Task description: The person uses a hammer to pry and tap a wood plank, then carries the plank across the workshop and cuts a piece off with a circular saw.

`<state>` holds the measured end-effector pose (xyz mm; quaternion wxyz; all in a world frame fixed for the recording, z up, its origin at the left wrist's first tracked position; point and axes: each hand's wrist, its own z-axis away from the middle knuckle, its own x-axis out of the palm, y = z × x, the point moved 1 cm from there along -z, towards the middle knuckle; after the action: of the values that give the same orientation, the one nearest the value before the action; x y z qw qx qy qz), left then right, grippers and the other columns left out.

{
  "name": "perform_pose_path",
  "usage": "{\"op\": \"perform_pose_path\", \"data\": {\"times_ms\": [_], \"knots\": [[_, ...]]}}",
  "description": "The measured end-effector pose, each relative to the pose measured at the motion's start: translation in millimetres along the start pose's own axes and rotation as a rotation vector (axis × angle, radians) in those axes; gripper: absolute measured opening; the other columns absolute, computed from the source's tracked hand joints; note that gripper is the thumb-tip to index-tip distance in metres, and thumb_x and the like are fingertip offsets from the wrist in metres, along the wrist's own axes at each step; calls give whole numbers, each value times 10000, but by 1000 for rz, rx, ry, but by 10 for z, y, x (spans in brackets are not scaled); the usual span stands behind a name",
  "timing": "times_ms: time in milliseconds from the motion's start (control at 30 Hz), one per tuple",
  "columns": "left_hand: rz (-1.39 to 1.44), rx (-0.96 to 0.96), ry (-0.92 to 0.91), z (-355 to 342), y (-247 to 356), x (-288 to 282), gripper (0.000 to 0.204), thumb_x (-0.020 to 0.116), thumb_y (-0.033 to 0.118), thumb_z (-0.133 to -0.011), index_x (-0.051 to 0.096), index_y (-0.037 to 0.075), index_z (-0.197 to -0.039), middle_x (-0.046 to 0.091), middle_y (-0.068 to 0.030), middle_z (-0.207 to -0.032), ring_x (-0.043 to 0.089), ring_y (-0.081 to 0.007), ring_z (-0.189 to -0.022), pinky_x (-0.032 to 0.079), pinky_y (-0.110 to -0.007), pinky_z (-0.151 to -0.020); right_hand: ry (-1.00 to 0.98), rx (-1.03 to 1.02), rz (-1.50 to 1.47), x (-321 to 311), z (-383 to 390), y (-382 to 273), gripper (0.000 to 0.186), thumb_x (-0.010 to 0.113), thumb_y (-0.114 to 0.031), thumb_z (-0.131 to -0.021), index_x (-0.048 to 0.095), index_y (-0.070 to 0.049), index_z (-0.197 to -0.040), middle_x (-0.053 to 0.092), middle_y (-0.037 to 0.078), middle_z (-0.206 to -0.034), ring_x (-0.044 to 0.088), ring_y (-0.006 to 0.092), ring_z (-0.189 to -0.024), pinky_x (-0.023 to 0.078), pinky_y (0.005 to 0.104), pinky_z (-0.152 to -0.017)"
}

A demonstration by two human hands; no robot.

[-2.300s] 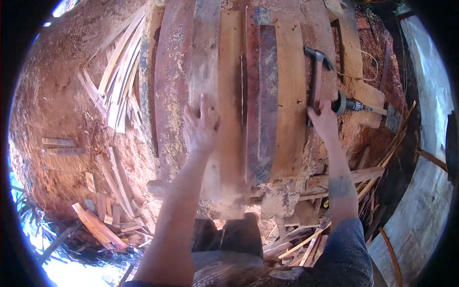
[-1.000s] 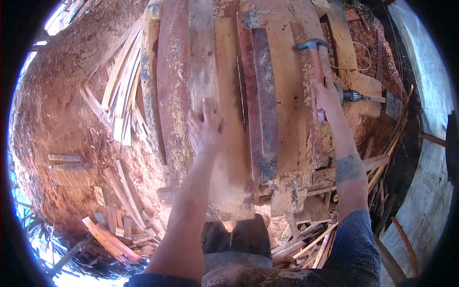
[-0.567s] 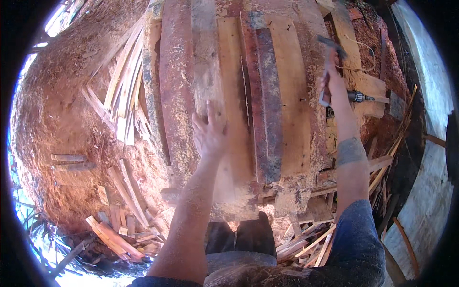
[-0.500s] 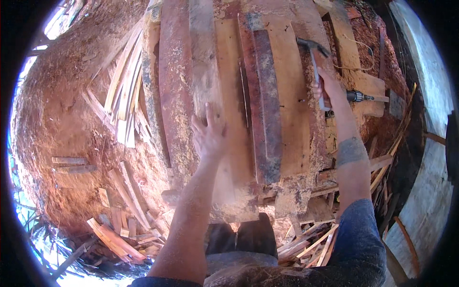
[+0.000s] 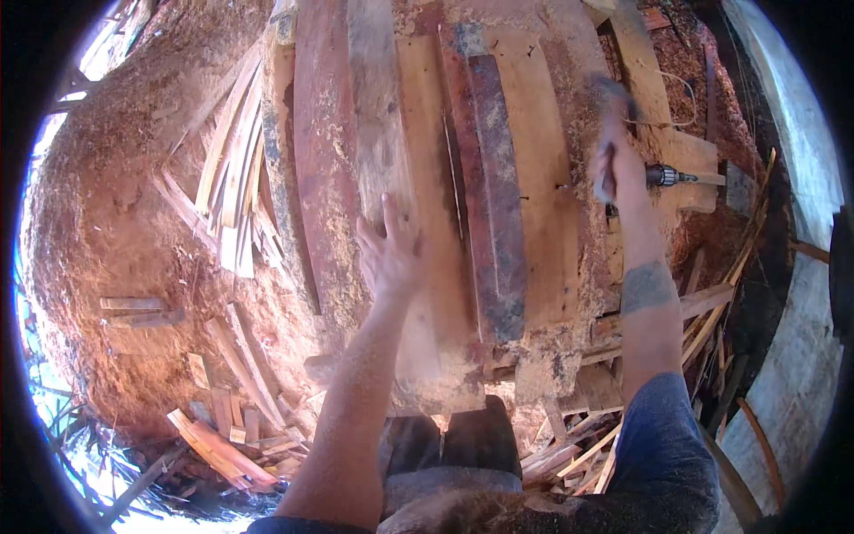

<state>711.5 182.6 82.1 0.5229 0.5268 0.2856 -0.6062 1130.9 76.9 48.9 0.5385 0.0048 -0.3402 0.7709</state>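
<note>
My left hand [image 5: 391, 258] lies with fingers spread on a long, weathered grey-brown board [image 5: 381, 107], near its lower half. My right hand [image 5: 620, 169] is closed round the handle of a claw hammer [image 5: 612, 93] at the right of the boards; the hammer head is blurred. Just right of that hand lies a drill [image 5: 667, 175], its chuck showing and its body mostly hidden behind my hand and forearm. Between my hands are a pale tan plank [image 5: 538, 249] with nails [image 5: 560, 187] sticking out and a narrow red-and-dark strip of wood [image 5: 500, 222].
Thin wood strips [image 5: 229, 160] lie fanned out at the left on sawdust-covered ground [image 5: 107, 231], with more offcuts [image 5: 222, 449] lower down. A loop of cord [image 5: 676, 80] is at the upper right. A long pale sheet [image 5: 792, 142] runs along the far right, beside scattered sticks.
My right hand has moved up and a little rightward with the hammer, which changes angle between frames. My left hand stays on the grey-brown board. The whole view has shifted slightly.
</note>
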Motion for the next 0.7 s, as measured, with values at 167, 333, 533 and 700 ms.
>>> {"op": "perform_pose_path", "data": {"times_ms": [167,333,533,700], "knots": [[-13,-9,-9,9,-21,-40,923,650,426,-939,125,200,-1664,268,-394,-1491,451,-563,-1311,479,-594,-1010,-66,96,229,227,46,-45,363,629,-484,-1021,458,-163,-1022,513,9,-708,475,118,-510,393,290,-452],[-10,-13,-35,-16,-14,-32,919,646,419,-948,116,194,-1664,275,-400,-1478,453,-562,-1310,478,-586,-1022,-153,71,230,195,72,-23,316,582,-459,-1052,460,-171,-1011,505,4,-707,471,116,-514,384,290,-448],[-11,6,-12,11,-20,-39,913,647,409,-945,127,179,-1659,271,-403,-1488,444,-571,-1314,469,-598,-1031,-14,-134,115,80,154,-141,376,598,-487,-1034,484,-130,-1002,473,-15,-686,444,97,-491,394,263,-446],[53,-68,-100,9,33,-150,922,654,425,-936,136,191,-1662,257,-401,-1508,433,-570,-1333,458,-604,-1040,-17,-2,274,406,153,203,363,589,-501,-1033,461,-166,-982,440,-23,-644,445,118,-497,393,275,-456]]}}
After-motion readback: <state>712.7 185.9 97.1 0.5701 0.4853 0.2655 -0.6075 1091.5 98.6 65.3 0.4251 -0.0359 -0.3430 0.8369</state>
